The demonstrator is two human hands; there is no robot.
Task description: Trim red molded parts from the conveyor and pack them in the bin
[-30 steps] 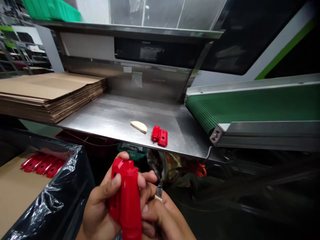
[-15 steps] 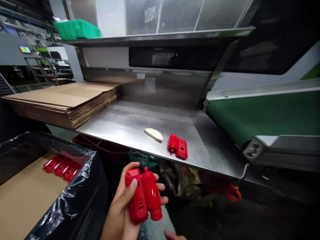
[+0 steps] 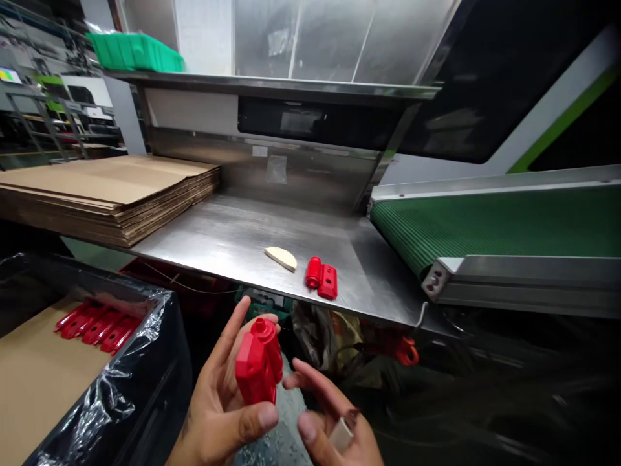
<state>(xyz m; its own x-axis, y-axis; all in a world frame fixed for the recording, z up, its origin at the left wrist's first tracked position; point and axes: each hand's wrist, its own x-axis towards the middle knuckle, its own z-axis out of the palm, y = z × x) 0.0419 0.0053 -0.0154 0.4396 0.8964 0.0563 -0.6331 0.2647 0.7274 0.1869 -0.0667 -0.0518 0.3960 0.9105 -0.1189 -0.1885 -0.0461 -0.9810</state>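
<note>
Whereas only fingertips showed before, the right hand (image 3: 358, 435), some fingers curled around a pale tool (image 3: 342, 435), now sits near the red part (image 3: 256, 367), newly turned end-on in the gripping left hand (image 3: 216, 396).

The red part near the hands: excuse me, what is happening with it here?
A person holds a red part in the left hand. The right hand, beside it but not touching it, holds a small pale object, hard to identify. A second red part lies on the metal table; a row of red pieces lies in the black-lined box.
</note>
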